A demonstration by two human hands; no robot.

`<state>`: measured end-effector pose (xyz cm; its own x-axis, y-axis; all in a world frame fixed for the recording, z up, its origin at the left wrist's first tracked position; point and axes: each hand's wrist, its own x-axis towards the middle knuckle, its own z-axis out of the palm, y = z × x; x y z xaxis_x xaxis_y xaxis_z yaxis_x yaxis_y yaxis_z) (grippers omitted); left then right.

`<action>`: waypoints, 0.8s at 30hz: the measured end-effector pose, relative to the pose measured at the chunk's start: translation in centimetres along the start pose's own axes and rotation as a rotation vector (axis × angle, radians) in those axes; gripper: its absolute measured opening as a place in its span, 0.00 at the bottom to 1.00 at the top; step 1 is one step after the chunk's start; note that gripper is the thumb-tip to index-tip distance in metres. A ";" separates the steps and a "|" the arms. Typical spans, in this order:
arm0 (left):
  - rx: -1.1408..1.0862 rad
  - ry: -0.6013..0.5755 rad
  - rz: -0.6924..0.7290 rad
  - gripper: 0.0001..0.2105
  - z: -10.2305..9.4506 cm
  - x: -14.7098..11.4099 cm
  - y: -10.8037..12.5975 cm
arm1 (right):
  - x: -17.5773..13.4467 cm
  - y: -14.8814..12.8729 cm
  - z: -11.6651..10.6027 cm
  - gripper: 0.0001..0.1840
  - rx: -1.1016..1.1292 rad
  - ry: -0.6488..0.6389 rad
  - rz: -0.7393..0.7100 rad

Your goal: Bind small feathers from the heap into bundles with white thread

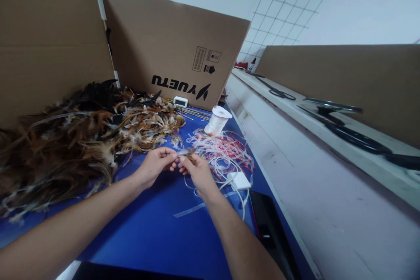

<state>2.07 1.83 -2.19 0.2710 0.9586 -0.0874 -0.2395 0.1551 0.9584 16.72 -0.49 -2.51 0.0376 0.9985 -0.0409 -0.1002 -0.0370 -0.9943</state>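
Observation:
A small brown and white feather (pixel 187 152) is pinched between my two hands above the blue table (pixel 141 236). My left hand (pixel 156 164) closes thumb and finger on its pale end. On the darker side, my right hand (pixel 197 171) has its fingers closed round it. Whether this is one feather or a few together I cannot tell. A large heap of brown, black and white feathers (pixel 82 135) spreads over the table to the left of my hands. Just right of them lies a tangle of clear and red strips (pixel 223 153).
A white spool (pixel 218 121) stands behind the strips. A white charger (pixel 239 180) with its cable lies at right, near a black flat device (pixel 272 227). Cardboard panels (pixel 173 39) enclose the back and left. Scissors (pixel 281 94) lie on the ledge (pixel 295 109). A small digital display (pixel 180 102) sits behind.

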 end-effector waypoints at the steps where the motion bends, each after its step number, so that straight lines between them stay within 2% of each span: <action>1: 0.002 -0.004 0.000 0.15 0.0 0.0 -0.1 | 0.0 0.0 0.0 0.14 0.009 0.009 -0.003; 24: 0.043 -0.054 -0.014 0.15 0.4 -0.3 0.1 | -0.2 -0.3 0.2 0.10 -0.028 0.064 -0.069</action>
<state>2.29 1.50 -1.94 0.3245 0.9418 -0.0873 -0.1949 0.1569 0.9682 16.57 -0.62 -2.22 0.1070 0.9940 0.0220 -0.0669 0.0293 -0.9973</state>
